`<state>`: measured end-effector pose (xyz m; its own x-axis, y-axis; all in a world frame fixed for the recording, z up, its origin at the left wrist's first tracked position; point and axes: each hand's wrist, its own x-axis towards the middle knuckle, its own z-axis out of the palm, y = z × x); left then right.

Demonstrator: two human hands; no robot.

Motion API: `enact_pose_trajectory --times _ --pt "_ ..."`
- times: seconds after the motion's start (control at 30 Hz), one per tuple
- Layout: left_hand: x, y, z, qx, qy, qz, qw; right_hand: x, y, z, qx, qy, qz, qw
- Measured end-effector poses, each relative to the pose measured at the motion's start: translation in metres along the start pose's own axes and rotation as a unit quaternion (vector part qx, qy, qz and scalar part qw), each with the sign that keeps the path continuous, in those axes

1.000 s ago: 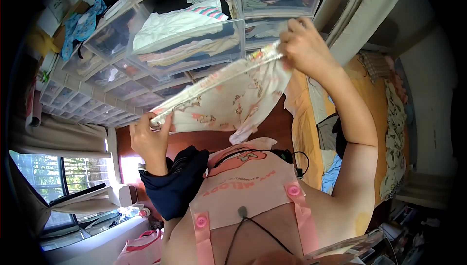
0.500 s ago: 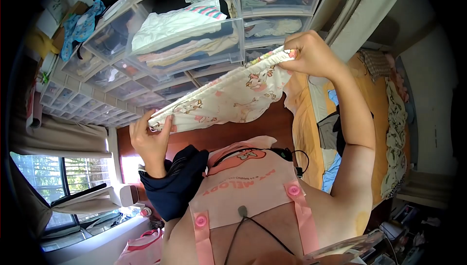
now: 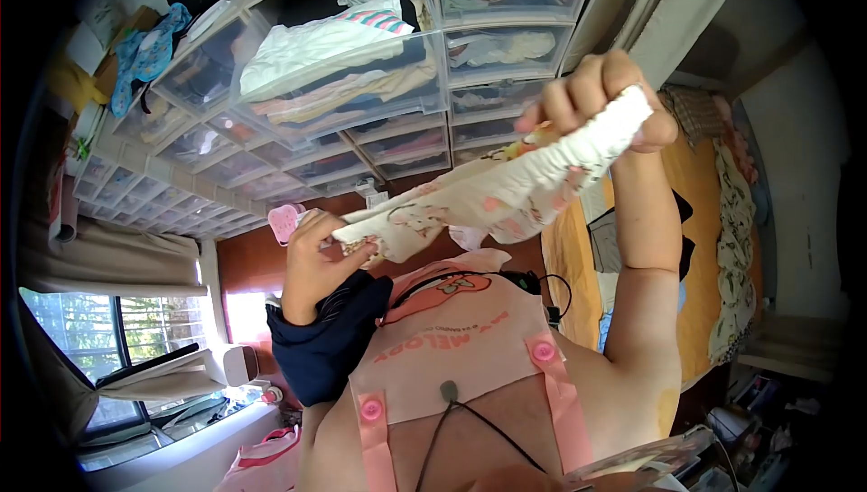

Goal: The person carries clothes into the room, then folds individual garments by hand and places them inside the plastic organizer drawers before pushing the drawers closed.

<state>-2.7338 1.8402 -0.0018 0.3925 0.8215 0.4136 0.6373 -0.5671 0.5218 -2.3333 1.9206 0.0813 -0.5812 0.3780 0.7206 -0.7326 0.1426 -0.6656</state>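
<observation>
A white garment with a small cartoon print and a gathered, elastic-looking edge [image 3: 506, 199] stretches slantwise between both hands. My right hand [image 3: 603, 106] grips its upper right end, fingers curled round the band. At the lower left end, my left hand [image 3: 316, 257] pinches the cloth between thumb and fingers. The cloth hangs in a narrow, folded strip above the floor. Navy cloth [image 3: 321, 348] lies about my left forearm; I cannot tell whether it is a sleeve or draped over. Below is the pink apron [image 3: 461, 338] on my chest.
Ahead, a clear pulled-out drawer [image 3: 352, 81] holds folded clothes, with more clear drawers [image 3: 506, 50] around it. A pink object [image 3: 285, 221] is near my left hand. To the right is a bed with an orange cover [image 3: 700, 266]; a window [image 3: 117, 329] is at left.
My right hand has moved right and turned, bringing its end of the garment nearer. My left hand has shifted right and slightly down. The cloth now hangs narrower, uncovering the pink object.
</observation>
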Motion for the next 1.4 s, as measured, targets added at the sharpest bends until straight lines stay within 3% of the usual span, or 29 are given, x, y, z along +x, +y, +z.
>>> enact_pose_trajectory --times 0.07,0.17,0.2,0.27,0.37,0.43,0.47,0.5,0.57,0.67,0.8,0.9,0.97,1.0,1.03,1.1,1.2,1.3,1.33,1.4 --pt "0.005 0.004 0.009 -0.015 -0.034 0.051 0.998 0.003 -0.006 -0.004 0.000 -0.049 -0.040 0.998" --pt "0.015 0.019 0.010 -0.113 -0.118 0.149 0.975 -0.006 0.000 -0.006 0.115 -0.041 -0.048 0.991" --pt "0.014 0.020 0.011 -0.156 -0.141 0.137 0.968 -0.009 0.000 -0.005 0.143 -0.043 -0.037 0.988" --pt "0.008 0.019 0.011 -0.241 -0.187 0.112 0.946 -0.017 -0.009 -0.004 0.063 0.040 -0.015 0.997" --pt "-0.005 -0.007 0.016 -0.236 -0.149 0.036 0.960 -0.030 -0.025 0.006 -0.129 0.189 0.063 0.972" --pt "0.000 0.002 0.017 -0.112 -0.029 -0.006 0.993 -0.036 -0.037 0.011 -0.376 0.196 0.161 0.891" --pt "0.004 0.001 0.020 -0.088 0.007 0.002 0.996 -0.036 -0.044 0.016 -0.471 0.125 0.201 0.850" --pt "0.008 0.001 0.021 -0.063 0.044 0.010 0.997 -0.033 -0.052 0.024 -0.509 0.077 0.282 0.809" --pt "0.014 0.001 0.019 -0.028 0.058 -0.003 0.998 -0.023 -0.055 0.047 -0.628 0.022 0.352 0.693" --pt "0.022 0.007 0.012 0.012 0.069 0.003 0.998 -0.039 -0.048 0.051 -0.726 0.014 0.381 0.572" --pt "0.030 0.019 0.004 0.120 0.113 0.061 0.984 -0.053 -0.061 0.036 -0.727 0.040 0.272 0.630" --pt "0.034 0.031 -0.001 0.180 0.141 0.071 0.971 -0.066 -0.080 0.024 -0.543 0.127 0.227 0.798" --pt "0.035 0.040 -0.002 0.199 0.154 0.055 0.966 -0.070 -0.081 0.023 -0.432 0.149 0.184 0.870" --pt "0.035 0.043 -0.002 0.227 0.189 0.131 0.947 -0.071 -0.079 0.025 -0.368 0.162 0.163 0.901" --pt "0.034 0.042 -0.002 0.210 0.196 0.137 0.948 -0.072 -0.077 0.026 -0.301 0.174 0.140 0.927" --pt "0.031 0.038 0.000 0.173 0.210 0.147 0.951 -0.079 -0.074 0.017 -0.217 0.165 0.111 0.956" --pt "0.028 0.038 -0.006 0.100 0.134 0.139 0.976 -0.079 -0.065 0.014 -0.107 0.182 0.069 0.975" --pt "0.033 0.055 -0.003 0.072 0.179 0.205 0.960 -0.084 -0.066 0.004 -0.163 0.202 0.099 0.961" --pt "0.035 0.060 -0.006 0.075 0.177 0.198 0.961 -0.084 -0.068 0.004 -0.179 0.215 0.105 0.954" --pt "0.019 0.024 0.003 -0.100 0.094 0.099 0.986 -0.083 -0.070 0.004 -0.230 0.230 0.129 0.937"
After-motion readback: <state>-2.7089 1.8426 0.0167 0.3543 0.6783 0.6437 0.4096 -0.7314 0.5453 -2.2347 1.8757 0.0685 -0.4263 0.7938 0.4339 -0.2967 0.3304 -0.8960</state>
